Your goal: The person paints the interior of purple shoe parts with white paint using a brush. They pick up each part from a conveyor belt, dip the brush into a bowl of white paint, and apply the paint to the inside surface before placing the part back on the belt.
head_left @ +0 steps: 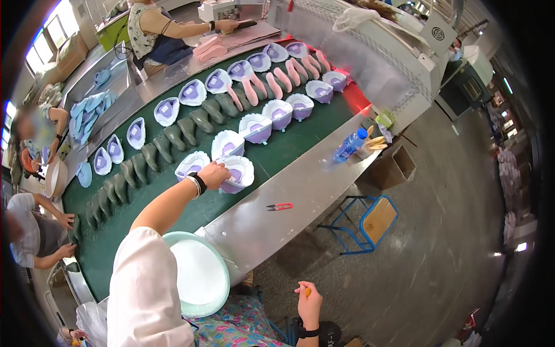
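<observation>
Mid-handling of shoe uppers on the belt: left hand closed on the nearest white-and-purple upper, right hand low by the lap, pinching something small and yellow; next, probably a steady lift clear of neighbours.

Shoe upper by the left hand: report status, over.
Left hand on the shoe upper, on the green belt. Right hand low, pinching a small orange thing. Nothing blocking.
</observation>
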A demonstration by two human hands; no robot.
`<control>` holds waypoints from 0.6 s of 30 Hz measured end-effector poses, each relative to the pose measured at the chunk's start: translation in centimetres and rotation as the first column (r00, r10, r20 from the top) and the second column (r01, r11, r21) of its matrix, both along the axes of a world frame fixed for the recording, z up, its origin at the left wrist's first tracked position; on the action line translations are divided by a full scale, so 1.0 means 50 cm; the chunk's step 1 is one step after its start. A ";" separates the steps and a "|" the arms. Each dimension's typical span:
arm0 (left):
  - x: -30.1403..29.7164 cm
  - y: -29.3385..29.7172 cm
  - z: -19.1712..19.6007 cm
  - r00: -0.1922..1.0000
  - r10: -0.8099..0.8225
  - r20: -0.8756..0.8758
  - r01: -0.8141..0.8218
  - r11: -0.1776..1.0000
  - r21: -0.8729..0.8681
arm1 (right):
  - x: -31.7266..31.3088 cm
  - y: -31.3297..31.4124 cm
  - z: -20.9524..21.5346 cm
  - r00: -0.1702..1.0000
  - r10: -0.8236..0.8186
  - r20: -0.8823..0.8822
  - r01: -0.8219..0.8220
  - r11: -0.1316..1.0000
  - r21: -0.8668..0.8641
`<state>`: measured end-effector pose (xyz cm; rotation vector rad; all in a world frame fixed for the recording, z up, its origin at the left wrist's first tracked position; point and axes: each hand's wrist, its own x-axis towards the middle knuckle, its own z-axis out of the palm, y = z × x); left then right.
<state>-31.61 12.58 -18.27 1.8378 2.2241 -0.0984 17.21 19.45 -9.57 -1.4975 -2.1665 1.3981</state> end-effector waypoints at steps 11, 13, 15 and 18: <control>0.043 -0.363 0.138 0.845 0.511 0.154 -0.531 0.835 0.143 | -0.074 0.013 -0.004 0.988 0.147 0.042 -0.147 0.989 -0.018; 0.030 -0.453 0.129 0.771 0.625 0.126 -0.633 0.773 0.039 | -0.096 0.008 -0.011 0.980 0.195 0.026 -0.195 0.981 -0.009; 0.021 -0.507 0.100 0.708 0.699 0.102 -0.700 0.714 -0.037 | -0.129 -0.002 -0.001 0.971 0.237 0.021 -0.237 0.971 -0.019; 0.017 -0.541 0.055 0.648 0.755 0.100 -0.752 0.655 -0.069 | -0.163 -0.022 0.004 0.955 0.297 0.019 -0.296 0.955 -0.022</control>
